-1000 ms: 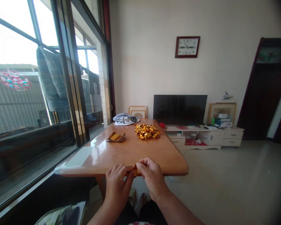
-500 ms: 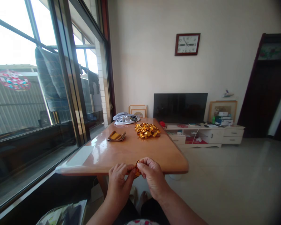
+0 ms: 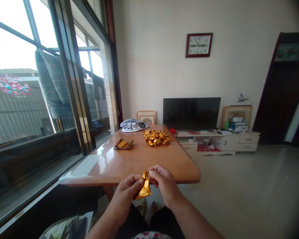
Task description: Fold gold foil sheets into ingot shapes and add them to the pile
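Note:
My left hand (image 3: 129, 191) pinches a folded piece of gold foil paper (image 3: 145, 188) between thumb and fingers, just in front of the table's near edge. The foil is a shiny, pointed, roughly triangular shape with its tip upward. My right hand (image 3: 164, 182) is closed, its thumb and forefinger at the upper right edge of the foil near the tip; the fingers partly hide the contact. Farther back on the table lies a heap of folded gold foil pieces (image 3: 156, 137). Left of it sits a small stack of flat gold-brown paper sheets (image 3: 124, 144).
The wooden table (image 3: 139, 162) has a rounded front edge. Folded clothes (image 3: 134, 125) lie at its far end. A television (image 3: 191, 114) stands on a white cabinet (image 3: 229, 142) behind. A large window (image 3: 89, 83) runs along the left, and a bag of papers (image 3: 69, 227) is at lower left.
The foil piece has been turned and lowered slightly, and more of its bright gold face shows. My right fingers have shifted a little away from my left hand, toward the foil's upper edge.

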`<state>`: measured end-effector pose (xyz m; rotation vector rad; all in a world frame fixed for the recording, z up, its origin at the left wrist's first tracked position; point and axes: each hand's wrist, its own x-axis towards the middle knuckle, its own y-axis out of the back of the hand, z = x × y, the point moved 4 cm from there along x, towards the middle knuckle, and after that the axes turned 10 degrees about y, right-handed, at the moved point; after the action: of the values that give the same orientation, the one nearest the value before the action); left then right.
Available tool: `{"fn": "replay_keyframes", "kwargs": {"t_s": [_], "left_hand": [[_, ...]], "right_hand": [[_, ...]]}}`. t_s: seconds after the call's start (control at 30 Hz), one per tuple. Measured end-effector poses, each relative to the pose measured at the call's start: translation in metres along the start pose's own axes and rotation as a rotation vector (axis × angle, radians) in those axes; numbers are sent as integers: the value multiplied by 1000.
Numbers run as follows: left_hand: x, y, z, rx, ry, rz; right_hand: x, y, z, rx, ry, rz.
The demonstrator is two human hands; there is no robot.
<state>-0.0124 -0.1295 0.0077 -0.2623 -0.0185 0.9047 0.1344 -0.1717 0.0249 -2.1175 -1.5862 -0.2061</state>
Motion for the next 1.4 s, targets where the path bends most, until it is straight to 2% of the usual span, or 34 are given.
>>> {"fn": "replay_keyframes", "kwargs": {"t_s": [0.13,0.27,0.5,0.7,0.93,1.1,1.2,1.4], "left_hand": [[0,-1,-1,31,1,-23],[0,-2,-1,82,-3,-52],[2,0,-1,74,-9,-32],[4,2,-3,92,-38,10],[5,3,-6,121,-25,-22],[6,6,-9,134,-31,-7],[7,7,-11,150,-45,-11],[8,6,-12,207,-70,-64]], "right_hand": [[-1,-2,-3,-21,-29,-52],[0,2,1,-35,-37,-43],[0,4,2,-53,-19,-39],[-1,5,-1,-108,1,-133],[3,12,11,-156,8,-156],[3,13,11,-149,0,-191],[2,13,9,-199,35,-227],[3,16,12,-303,100,-197]]}}
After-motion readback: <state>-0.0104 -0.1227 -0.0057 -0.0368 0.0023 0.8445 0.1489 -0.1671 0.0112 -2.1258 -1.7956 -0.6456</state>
